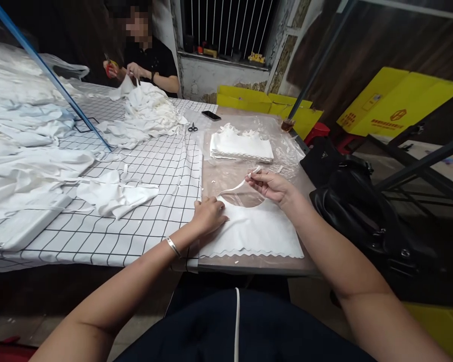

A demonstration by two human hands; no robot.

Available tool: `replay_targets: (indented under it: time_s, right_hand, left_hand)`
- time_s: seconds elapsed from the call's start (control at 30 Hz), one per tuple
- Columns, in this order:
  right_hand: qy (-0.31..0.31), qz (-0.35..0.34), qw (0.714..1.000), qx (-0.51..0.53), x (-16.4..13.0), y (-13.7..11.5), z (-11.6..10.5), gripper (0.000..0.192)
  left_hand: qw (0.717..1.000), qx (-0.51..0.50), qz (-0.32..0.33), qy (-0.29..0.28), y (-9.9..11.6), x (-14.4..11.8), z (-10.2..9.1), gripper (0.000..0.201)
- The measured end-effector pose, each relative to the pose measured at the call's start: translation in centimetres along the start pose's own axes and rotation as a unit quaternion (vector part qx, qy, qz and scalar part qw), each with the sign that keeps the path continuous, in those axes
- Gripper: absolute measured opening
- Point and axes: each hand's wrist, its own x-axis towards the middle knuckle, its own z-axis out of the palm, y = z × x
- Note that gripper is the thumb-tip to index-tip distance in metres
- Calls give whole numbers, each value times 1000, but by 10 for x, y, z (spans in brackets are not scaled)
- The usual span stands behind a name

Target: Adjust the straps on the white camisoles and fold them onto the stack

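Note:
A white camisole (256, 229) with a wavy hem lies flat at the table's front edge, its hem toward me. My right hand (269, 185) pinches one thin strap and lifts it off the table, so it stretches in a curve over the neckline. At the left side of the neckline, my left hand (210, 215) rests on the garment with curled fingers, closed on the cloth by the strap's base. Beyond my hands sits a neat stack of white camisoles (241, 145) on clear plastic.
Loose white garments (117, 193) cover the checked cloth (166, 201) at left. Small scissors (193, 127) and a phone (211, 115) lie farther back. A co-worker (151, 60) handles white cloth across the table. A blue pole (56, 80) slants down at left; a black bag (362, 206) stands at right.

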Motion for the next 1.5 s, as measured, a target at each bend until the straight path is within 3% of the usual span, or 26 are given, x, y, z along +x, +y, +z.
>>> replay_targets:
  time_s: [0.17, 0.27, 0.43, 0.53, 0.67, 0.87, 1.0, 1.23, 1.5]
  right_hand:
    - [17, -52, 995, -89, 37, -43, 18, 17]
    - [21, -41, 991, -125, 62, -58, 38, 18]
    - [22, 34, 989, -140, 89, -50, 69, 19]
    - [17, 43, 990, -134, 94, -41, 76, 21]
    - [-2, 41, 992, -119, 85, -30, 67, 21]
    - [-58, 36, 993, -93, 45, 4, 28, 21]
    - [-33, -5, 994, -105, 14, 37, 10, 28]
    - [-12, -65, 993, -98, -19, 84, 12, 39]
    - [-13, -86, 990, -110, -19, 99, 19, 36]
  left_hand:
    - [1000, -20, -3, -18, 2, 3, 1, 14]
    - [999, -36, 3, -19, 3, 2, 2, 9]
    - [997, -75, 9, -16, 5, -1, 7, 9]
    - [995, -96, 3, -8, 6, -3, 9, 11]
    - [989, -145, -10, 10, 6, -4, 11, 13]
    - [979, -200, -24, 30, 9, -5, 11, 14]
    - [973, -226, -31, 36, 9, -5, 10, 12]
    - [966, -254, -26, 46, 6, -4, 12, 11]
    - [958, -282, -29, 40, 5, -5, 12, 9]
